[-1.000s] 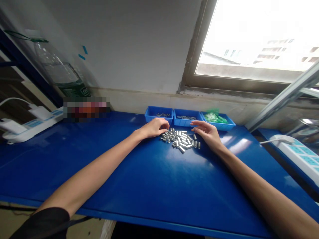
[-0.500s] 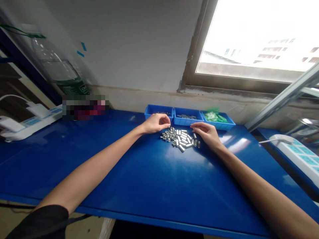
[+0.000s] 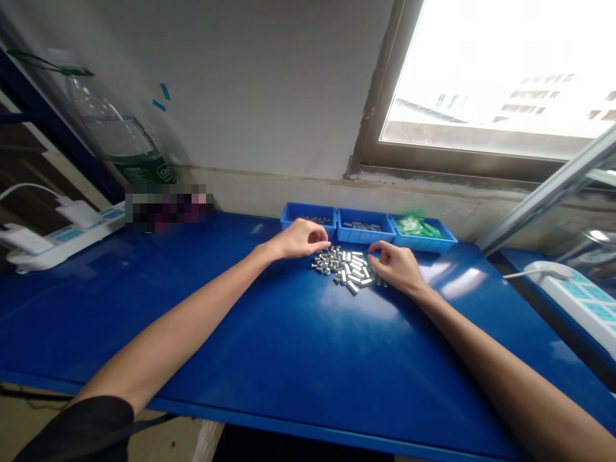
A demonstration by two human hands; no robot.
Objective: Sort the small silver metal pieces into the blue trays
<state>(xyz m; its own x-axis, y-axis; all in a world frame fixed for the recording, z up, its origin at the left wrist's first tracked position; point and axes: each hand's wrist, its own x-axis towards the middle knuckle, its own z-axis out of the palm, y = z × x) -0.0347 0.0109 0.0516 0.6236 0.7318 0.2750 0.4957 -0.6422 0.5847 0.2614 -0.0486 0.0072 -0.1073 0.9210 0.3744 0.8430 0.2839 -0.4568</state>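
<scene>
My left hand (image 3: 302, 239) hovers at the back left of a pile of small metal parts. Its thumb and index finger are pinched together, and whatever may be between them is too small to make out. Short headed metal pieces like screws or rivets (image 3: 328, 258) make up the left part of the pile. To their right lie silvery metal bars or sleeves (image 3: 355, 272). At this right side, my right hand (image 3: 397, 264) reaches down with bent fingers; a gap shows between thumb and index finger, and it hides a few of the pieces.
Three blue bins stand along the wall: the left bin (image 3: 287, 217) holds small parts, the middle bin (image 3: 366, 236) grey pieces, the right bin (image 3: 428, 244) green plastic bags. Power strips (image 3: 72, 239) lie at both sides. A large bottle (image 3: 115, 128) stands at the back left.
My right hand has come down and left onto the metal bars, its thumb and index finger further apart. The left hand stays in nearly the same pinched pose.
</scene>
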